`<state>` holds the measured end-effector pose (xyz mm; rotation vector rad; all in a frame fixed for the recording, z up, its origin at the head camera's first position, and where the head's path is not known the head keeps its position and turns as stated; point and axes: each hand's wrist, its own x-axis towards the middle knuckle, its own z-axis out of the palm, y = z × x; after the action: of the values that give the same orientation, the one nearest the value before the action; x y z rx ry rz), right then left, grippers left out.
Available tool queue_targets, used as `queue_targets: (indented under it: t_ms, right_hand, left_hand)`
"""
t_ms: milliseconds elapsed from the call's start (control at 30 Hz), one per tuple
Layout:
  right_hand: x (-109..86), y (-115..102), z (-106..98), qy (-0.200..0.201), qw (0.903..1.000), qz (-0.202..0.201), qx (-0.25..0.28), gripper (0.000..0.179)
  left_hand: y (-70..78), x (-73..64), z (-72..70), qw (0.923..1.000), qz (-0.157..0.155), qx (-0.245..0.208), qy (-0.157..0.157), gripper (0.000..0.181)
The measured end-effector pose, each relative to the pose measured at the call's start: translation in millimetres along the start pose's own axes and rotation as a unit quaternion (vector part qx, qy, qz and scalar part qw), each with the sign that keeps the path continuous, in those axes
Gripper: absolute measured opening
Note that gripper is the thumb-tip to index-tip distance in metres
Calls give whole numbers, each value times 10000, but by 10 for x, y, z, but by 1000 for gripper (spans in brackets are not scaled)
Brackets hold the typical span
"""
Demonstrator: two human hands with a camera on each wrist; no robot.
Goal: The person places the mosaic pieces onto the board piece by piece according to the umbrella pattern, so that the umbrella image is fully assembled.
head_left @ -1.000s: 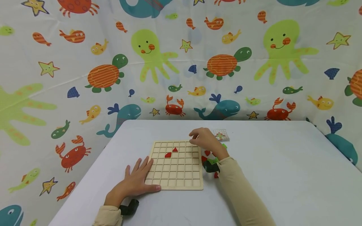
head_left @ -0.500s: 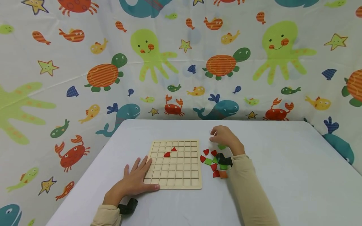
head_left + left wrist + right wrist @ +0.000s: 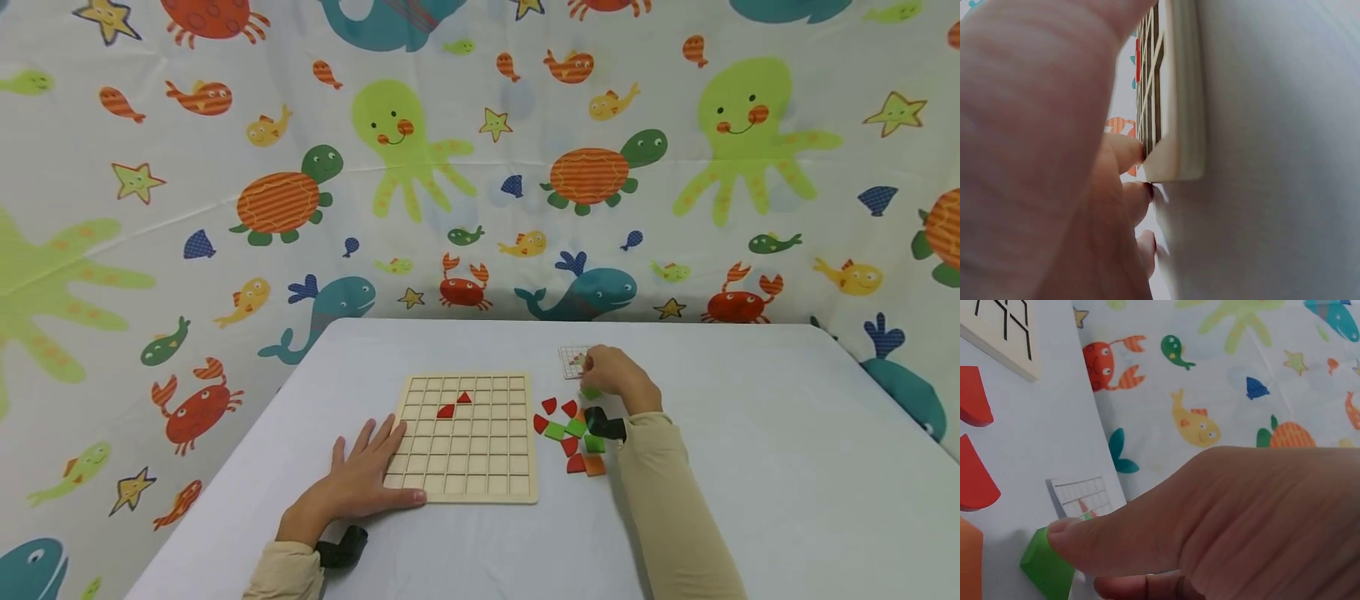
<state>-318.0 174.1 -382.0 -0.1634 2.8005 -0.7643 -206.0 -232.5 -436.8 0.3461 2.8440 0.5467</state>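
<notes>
— Compared with one second ago, our right hand [image 3: 621, 379] has moved off the far right corner of the gridded wooden board [image 3: 480, 464] and out to two o'clock, by the pattern card [image 3: 573, 353]. Our left hand [image 3: 360, 483] has stayed at the board's eight o'clock.

— State of each grip?

— Left: fingers and thumb spread, resting at the board's edge. Right: fingers bent toward the thumb, whose tip overlaps a green tile [image 3: 1047, 569] near the card. Whether we pinch that tile, we cannot tell; the other fingertips are partly hidden.

— Which step is in hand, and what does the next move call for?

— We judge it to be tile selection. A red triangle [image 3: 465, 398] sits toward twelve o'clock of board centre, a red quarter-round tile [image 3: 446, 412] toward eleven; loose tiles [image 3: 575, 427] lie at three. The next move should call for thumb and finger on opposite side faces of the green tile.

— Where do the views differ?

— Right wrist: shows the green tile's thickness and the thumb tip, which our hand masks from the head camera. Left wrist: shows the board's rim side-on. Only the head view gives us both red pieces in their squares.
</notes>
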Motion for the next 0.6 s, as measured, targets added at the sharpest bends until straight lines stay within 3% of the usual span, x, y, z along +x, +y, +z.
queue_targets:
  t_ms: [233,600]
  right_hand:
    - [18,17,33,-305,9993,206,-113,17]
    - [16,-25,79,-327,9991,182,-204,17]
  left_hand:
    - [-6,-4,-8,10000,-42,-6,-26,125]
    - [-22,1,-13,10000,-26,12,-45,125]
